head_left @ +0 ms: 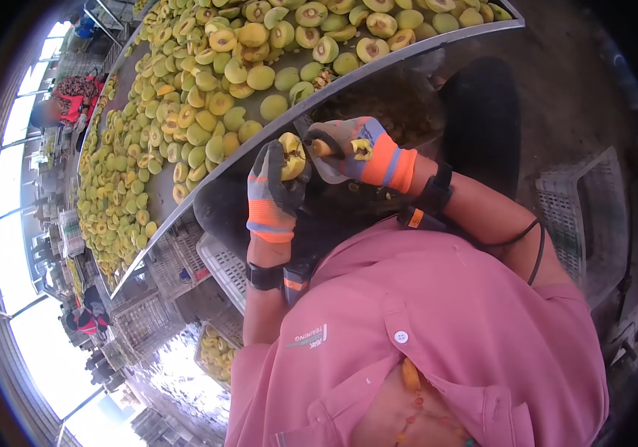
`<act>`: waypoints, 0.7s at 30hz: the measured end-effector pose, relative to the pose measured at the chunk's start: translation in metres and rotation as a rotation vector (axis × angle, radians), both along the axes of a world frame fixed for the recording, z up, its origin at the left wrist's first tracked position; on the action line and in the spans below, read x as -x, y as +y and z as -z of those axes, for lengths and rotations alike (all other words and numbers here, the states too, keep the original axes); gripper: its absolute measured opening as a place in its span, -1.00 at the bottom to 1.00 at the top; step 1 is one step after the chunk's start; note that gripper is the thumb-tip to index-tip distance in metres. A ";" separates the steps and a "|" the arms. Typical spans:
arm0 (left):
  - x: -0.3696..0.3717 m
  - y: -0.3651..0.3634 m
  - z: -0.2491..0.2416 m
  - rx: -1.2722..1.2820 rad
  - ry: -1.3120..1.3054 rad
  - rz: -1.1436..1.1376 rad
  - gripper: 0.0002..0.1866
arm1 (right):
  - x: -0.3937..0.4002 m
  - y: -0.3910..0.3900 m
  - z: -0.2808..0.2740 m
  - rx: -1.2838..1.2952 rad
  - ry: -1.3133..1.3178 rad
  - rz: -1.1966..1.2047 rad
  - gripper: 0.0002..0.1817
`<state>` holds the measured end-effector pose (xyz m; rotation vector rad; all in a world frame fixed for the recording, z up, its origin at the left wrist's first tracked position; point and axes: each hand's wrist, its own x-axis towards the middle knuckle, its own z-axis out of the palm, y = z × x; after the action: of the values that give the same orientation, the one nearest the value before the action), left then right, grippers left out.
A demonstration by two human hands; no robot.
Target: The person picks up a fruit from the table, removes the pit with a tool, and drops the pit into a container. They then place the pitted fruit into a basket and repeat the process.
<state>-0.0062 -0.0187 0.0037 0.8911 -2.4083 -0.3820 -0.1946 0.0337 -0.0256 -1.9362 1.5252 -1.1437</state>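
My left hand [273, 188], in a grey and orange work glove, is closed around a yellow-green stone fruit half [292, 156] with its cut, hollowed face turned to the right. Close beside it, my right hand [367, 153], gloved alike, is curled shut with a rounded brownish-orange end [322, 147] showing at its fingers; I cannot tell what that is. A scrap of yellow flesh [362, 150] sticks to the right glove. Both hands are above my lap, just off the metal rim [408, 56] of a table heaped with fruit halves [222, 82].
White plastic crates stand at my right [561, 216] and beside my left leg [223, 270]. Another crate holds fruit [216, 354] at lower left. Beyond the table is a person in a red top [77, 97]. Fruit scraps lie below my hands. A dark cable [539, 249] hangs at my right arm.
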 end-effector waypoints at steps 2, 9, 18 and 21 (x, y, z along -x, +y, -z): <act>0.004 0.004 -0.003 -0.021 0.028 0.028 -0.64 | 0.000 -0.001 0.000 -0.042 0.060 -0.034 -0.77; 0.006 0.010 0.002 -0.811 0.413 -0.123 -0.71 | 0.006 -0.005 0.024 -0.032 0.184 -0.061 -0.76; 0.004 0.016 0.010 -0.300 0.173 -0.126 -0.57 | 0.038 -0.034 0.090 -0.292 0.487 0.252 -0.71; 0.006 0.012 0.014 -0.850 0.599 -0.260 -0.57 | 0.018 -0.033 0.078 -0.351 0.324 0.332 -0.63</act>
<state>-0.0124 -0.0062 -0.0105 1.1895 -1.5207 -1.3973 -0.2123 0.0008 -0.1036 -1.7268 2.1185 -0.6335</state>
